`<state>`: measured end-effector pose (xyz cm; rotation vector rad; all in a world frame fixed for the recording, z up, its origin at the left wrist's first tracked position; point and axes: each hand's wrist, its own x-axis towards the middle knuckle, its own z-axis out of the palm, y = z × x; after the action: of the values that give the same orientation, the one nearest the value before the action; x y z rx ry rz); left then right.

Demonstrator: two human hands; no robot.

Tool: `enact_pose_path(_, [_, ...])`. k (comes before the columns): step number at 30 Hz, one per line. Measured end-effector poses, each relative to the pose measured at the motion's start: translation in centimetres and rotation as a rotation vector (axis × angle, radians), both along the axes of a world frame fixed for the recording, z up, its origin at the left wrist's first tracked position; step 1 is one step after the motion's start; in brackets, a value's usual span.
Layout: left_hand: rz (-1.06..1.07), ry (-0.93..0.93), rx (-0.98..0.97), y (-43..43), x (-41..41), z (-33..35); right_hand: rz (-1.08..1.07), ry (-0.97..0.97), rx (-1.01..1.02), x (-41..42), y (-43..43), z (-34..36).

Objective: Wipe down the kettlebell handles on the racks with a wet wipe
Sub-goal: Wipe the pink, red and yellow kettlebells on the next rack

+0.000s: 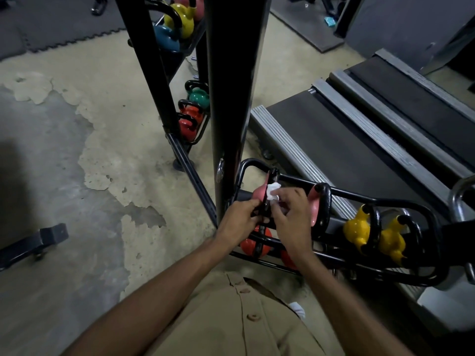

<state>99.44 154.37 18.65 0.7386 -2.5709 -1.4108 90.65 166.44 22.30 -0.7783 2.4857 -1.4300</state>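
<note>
flooring (64,150), grey concrete with the paint peeled in pale patches, leftmost; no part in the work. far rack (144,47), black, its tiers railed so the bells sit nested in a row; far kettlebells (180,21) in yellow, teal, green and red, handles up, none touched. upright post (226,98), black, part of the near rack, standing just left of the hands. left hand (240,218), fingers curled round the lower part of the black handle (273,176) of the first pink kettlebell (258,195), apparently to keep the bell from rocking on its tier while it is rubbed. red kettlebells (254,246), lower tier, under the hands, not reached yet. wet wipe (273,191), white, bunched, pressed to that same handle just above the left hand; the bunching likely gives a firmer pad on a narrow bar. right hand (290,214), fingers narrow, pinching the wipe against the handle. second pink kettlebell (317,206), then yellow kettlebells (356,231), along the same top tier to the right, handles upright and within reach, judged next in line. treadmill (359,129), right of the rack, idle.
</note>
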Motion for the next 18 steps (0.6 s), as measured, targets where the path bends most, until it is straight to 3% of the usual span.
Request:
enact_pose_path(4, [-0.021, 0.0, -0.003, -0.2, 0.1, 0.4, -0.286, -0.756, -0.351, 0.1, -1.9, -0.4])
enact_pose_path(6, [-0.02, -0.017, -0.009, -0.2, 0.0, 0.3, -0.304, -0.93, -0.387, -1.7, -2.6, 0.1])
enact_pose_path(8, [-0.036, -0.041, -0.02, -0.3, 0.0, 0.3, -0.262, -0.967, -0.356, -2.4, -2.4, 0.7])
enact_pose_path(13, [-0.035, -0.007, -0.029, -1.0, -0.2, 3.5, -0.202, -0.689, -0.268, -0.9, -0.2, 1.0])
enact_pose_path(18, [-0.027, 0.148, -0.062, -3.0, -5.0, 6.4, 0.072, 0.084, 0.029, -2.2, -1.3, 0.3])
